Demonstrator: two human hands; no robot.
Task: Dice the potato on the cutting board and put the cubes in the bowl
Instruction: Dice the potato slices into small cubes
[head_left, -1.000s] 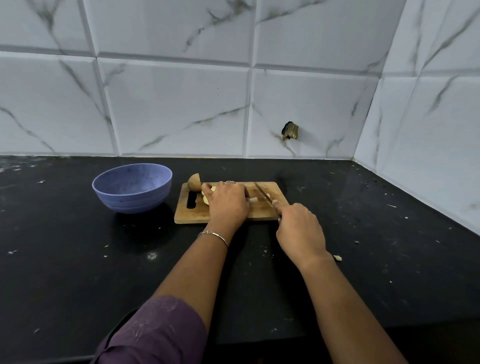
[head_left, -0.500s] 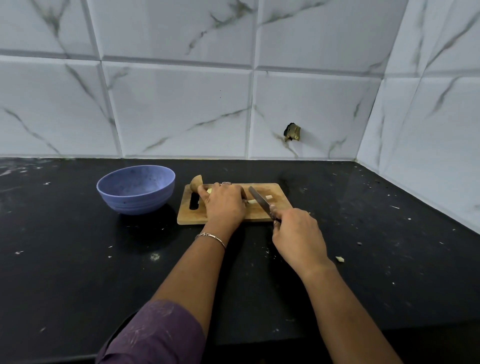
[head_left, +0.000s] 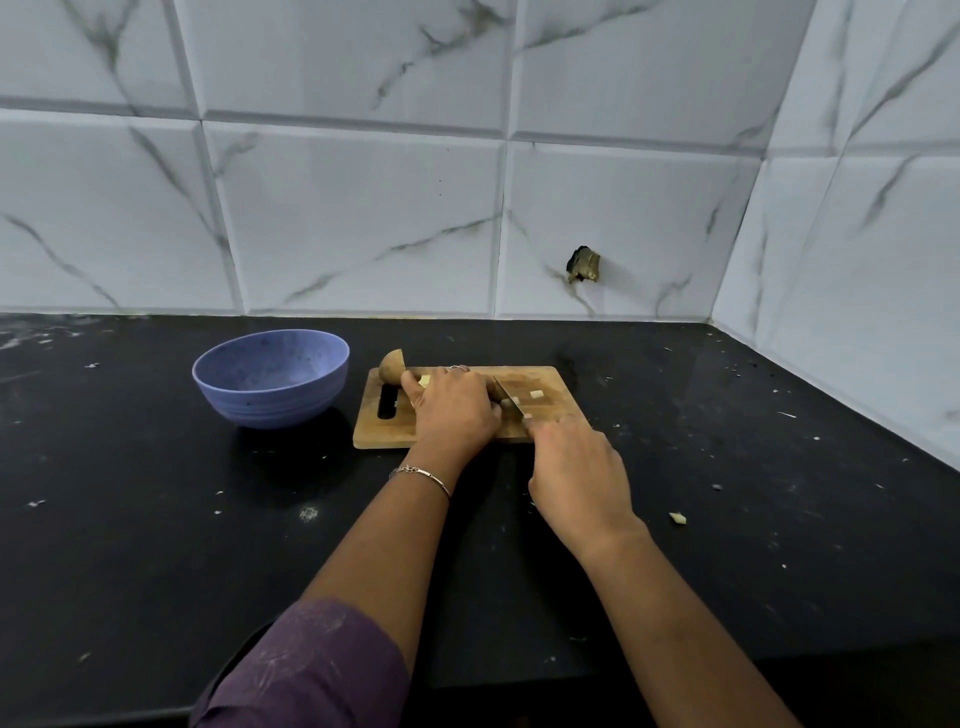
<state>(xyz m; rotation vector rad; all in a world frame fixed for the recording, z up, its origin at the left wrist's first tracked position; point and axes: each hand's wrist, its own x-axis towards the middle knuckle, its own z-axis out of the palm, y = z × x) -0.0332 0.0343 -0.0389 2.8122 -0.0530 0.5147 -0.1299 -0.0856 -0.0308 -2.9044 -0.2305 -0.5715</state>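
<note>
Left hand (head_left: 452, 410): is lying knuckles-up on the cutting board (head_left: 546, 378), fingers curling over a potato piece (head_left: 425, 382) and pinning it down; most of that piece is hiding beneath the palm.
Right hand (head_left: 576, 478): is wrapping closed round the handle of the knife (head_left: 507, 398); the blade is reaching forward from its knuckles, edge down, just beside the left hand's fingers.
Potato half (head_left: 392, 365): is sitting uncut beyond the left thumb, at the board's far corner.
Cubes (head_left: 536, 395): are lying just past the blade, ahead of the right hand.
Bowl (head_left: 270, 376): is waiting well out from the left hand's outer side, on the counter (head_left: 156, 519), apart from the board; no cubes are showing inside.
Stray bit (head_left: 677, 517): is lying on the counter, outward of the right wrist.
Step, as judged: crosswise dicing is proceeding; transfer is not yet begun.
Handling, as judged: the flesh is looking firm, wet and likely slippery, light in small pieces; cubes are best scooped together, the half gripped by its skin side, flat face down.
</note>
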